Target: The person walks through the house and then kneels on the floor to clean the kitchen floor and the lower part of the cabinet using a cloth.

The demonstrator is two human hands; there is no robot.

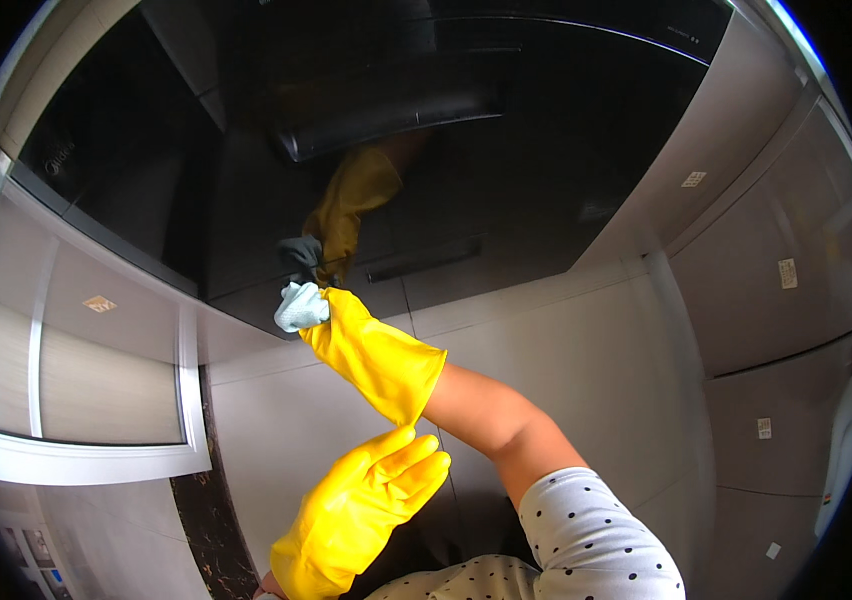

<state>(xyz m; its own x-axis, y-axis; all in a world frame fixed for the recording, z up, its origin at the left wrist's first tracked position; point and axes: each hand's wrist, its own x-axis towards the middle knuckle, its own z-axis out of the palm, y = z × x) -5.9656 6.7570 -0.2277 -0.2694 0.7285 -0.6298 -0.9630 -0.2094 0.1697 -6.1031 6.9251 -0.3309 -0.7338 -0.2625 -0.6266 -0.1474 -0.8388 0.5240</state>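
Note:
A pale blue cloth is bunched in my right hand, which wears a yellow rubber glove and is closed around it. That hand reaches up and left to the lower edge of a glossy black appliance front. The cloth appears to touch the black surface, where its reflection and the glove's meet it. My left hand, also in a yellow rubber glove, is held low in front of my body. Its fingers are stretched out and hold nothing. My right fingertips are hidden behind the cloth and glove.
Recessed handles run across the black front. Grey cabinet doors with small stickers stand on the right. To the left is a white-framed door panel. Light floor tiles lie below, with a dark marbled strip at the left.

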